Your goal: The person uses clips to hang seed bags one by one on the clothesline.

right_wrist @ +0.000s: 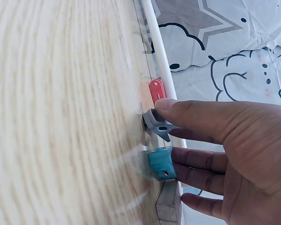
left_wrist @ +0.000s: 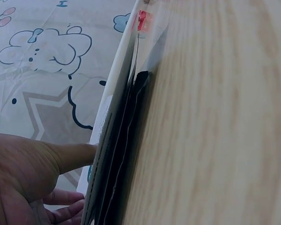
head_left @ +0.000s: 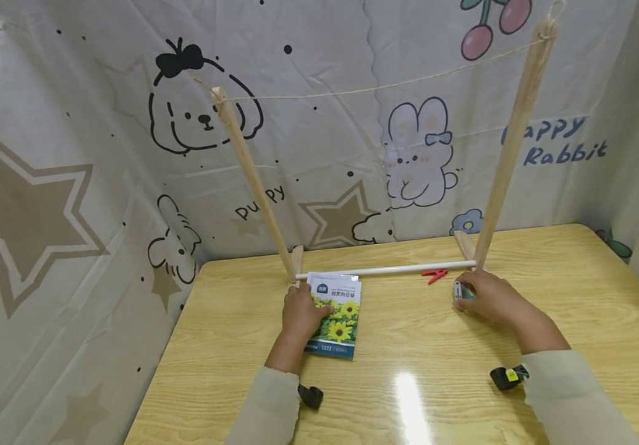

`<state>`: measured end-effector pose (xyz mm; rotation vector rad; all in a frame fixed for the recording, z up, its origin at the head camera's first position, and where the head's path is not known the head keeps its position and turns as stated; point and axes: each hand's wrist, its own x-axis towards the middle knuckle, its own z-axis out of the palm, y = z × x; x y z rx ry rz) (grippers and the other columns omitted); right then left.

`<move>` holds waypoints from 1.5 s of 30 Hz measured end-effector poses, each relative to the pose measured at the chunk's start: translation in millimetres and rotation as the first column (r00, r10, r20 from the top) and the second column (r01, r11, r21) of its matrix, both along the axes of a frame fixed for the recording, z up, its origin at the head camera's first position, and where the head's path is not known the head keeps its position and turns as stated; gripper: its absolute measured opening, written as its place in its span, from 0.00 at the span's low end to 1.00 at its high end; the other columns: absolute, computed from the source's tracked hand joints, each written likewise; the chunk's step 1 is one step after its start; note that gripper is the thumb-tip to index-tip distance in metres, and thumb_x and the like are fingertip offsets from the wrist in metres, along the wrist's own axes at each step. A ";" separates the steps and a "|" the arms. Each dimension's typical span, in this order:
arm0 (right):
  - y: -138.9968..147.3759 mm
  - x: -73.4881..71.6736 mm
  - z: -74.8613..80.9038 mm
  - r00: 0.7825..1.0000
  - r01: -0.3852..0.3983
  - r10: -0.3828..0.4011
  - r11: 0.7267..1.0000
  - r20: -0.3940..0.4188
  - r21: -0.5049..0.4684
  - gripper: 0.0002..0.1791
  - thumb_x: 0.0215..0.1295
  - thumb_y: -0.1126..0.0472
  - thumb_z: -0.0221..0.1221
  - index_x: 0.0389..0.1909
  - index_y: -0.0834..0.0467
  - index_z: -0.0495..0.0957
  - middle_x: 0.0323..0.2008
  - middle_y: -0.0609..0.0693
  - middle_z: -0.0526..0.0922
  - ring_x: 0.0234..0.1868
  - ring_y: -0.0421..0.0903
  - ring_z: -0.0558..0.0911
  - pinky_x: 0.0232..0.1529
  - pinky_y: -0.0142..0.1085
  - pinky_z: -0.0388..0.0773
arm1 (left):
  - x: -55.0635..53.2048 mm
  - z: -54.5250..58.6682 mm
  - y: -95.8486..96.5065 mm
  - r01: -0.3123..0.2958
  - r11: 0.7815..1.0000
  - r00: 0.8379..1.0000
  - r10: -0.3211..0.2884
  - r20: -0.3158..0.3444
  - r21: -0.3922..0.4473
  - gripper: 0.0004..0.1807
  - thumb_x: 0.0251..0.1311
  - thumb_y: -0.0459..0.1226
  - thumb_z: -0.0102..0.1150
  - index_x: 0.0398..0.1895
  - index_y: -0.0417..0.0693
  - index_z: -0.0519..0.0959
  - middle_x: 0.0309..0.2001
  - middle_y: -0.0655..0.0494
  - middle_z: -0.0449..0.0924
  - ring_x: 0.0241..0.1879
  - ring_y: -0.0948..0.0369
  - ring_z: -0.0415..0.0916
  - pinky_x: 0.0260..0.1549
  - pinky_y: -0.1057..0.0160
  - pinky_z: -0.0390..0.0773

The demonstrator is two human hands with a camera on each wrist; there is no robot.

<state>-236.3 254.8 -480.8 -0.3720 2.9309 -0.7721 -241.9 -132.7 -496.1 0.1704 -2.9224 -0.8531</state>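
Observation:
A stack of seed packets [head_left: 337,321] with yellow sunflowers on the front lies on the table, left of centre. My left hand [head_left: 303,312] holds its left edge, thumb on top and fingers along the side. Edge-on in the left wrist view, the packets [left_wrist: 114,154] show several loose layers. At the right, my right hand [head_left: 489,296] pinches small clips near the foot of the right post. From the right wrist, a grey clip [right_wrist: 158,124] sits under the thumb, and a teal clip [right_wrist: 161,163] is against the fingers. A red clip [head_left: 435,275] lies just beyond.
Two wooden posts [head_left: 511,148] stand at the back, with a thin string [head_left: 386,88] tied between their tops. A white rod [head_left: 408,269] joins their lower ends. Behind the wooden table [head_left: 408,334] hangs a printed cloth [head_left: 330,142].

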 end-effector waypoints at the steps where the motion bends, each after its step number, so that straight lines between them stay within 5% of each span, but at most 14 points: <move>1: -0.2 -0.2 0.6 1.000 -0.001 0.001 1.000 -0.001 -0.001 0.26 0.61 0.52 0.70 0.54 0.63 0.78 0.53 0.65 0.79 0.51 0.62 0.79 0.50 0.60 0.74 | -0.4 -0.2 -0.5 -0.003 1.000 1.000 0.003 -0.001 0.006 0.41 0.47 0.46 0.80 0.61 0.33 0.74 0.51 0.35 0.74 0.51 0.43 0.74 0.49 0.46 0.78; 17: 1.1 -1.6 0.6 0.999 -0.021 0.021 1.000 -0.040 -0.013 0.07 0.68 0.60 0.63 0.39 0.60 0.79 0.37 0.54 0.78 0.38 0.50 0.75 0.42 0.49 0.74 | -7.4 -5.0 -6.9 0.012 0.999 1.000 -0.011 -0.016 0.052 0.24 0.52 0.39 0.76 0.46 0.36 0.76 0.42 0.42 0.75 0.40 0.50 0.72 0.44 0.49 0.75; 26: 0.1 -2.2 -0.3 1.000 -0.013 0.012 0.998 -0.021 -0.069 0.06 0.73 0.60 0.58 0.38 0.58 0.80 0.29 0.47 0.75 0.31 0.43 0.71 0.35 0.39 0.67 | -10.4 -3.6 -10.5 0.018 0.999 1.000 -0.018 0.003 0.038 0.12 0.60 0.35 0.69 0.40 0.39 0.78 0.37 0.46 0.75 0.34 0.54 0.71 0.38 0.54 0.74; 30: -0.1 -2.7 -0.3 1.000 -0.004 0.001 0.995 -0.028 -0.100 0.07 0.74 0.60 0.58 0.38 0.59 0.80 0.33 0.51 0.79 0.35 0.49 0.77 0.39 0.43 0.73 | -10.7 -3.4 -12.1 0.034 0.998 0.999 -0.033 -0.018 0.055 0.11 0.60 0.35 0.68 0.40 0.39 0.79 0.37 0.47 0.75 0.34 0.54 0.72 0.39 0.53 0.75; 35: -0.8 -4.7 -0.8 0.998 0.003 -0.010 0.993 -0.058 -0.120 0.07 0.75 0.60 0.56 0.41 0.60 0.80 0.49 0.62 0.82 0.55 0.65 0.81 0.52 0.59 0.77 | -11.9 -2.8 -17.2 0.046 0.993 0.998 -0.041 -0.043 0.109 0.10 0.60 0.33 0.68 0.42 0.38 0.81 0.35 0.49 0.75 0.34 0.56 0.71 0.37 0.56 0.73; 45: -3.8 -6.1 -0.6 0.998 0.001 -0.010 0.991 -0.059 -0.137 0.06 0.74 0.60 0.57 0.41 0.59 0.80 0.49 0.60 0.83 0.56 0.65 0.81 0.56 0.61 0.75 | -13.0 -1.1 -20.9 0.012 0.974 1.000 -0.007 -0.023 0.227 0.10 0.61 0.31 0.64 0.45 0.39 0.81 0.35 0.49 0.78 0.35 0.56 0.73 0.38 0.57 0.74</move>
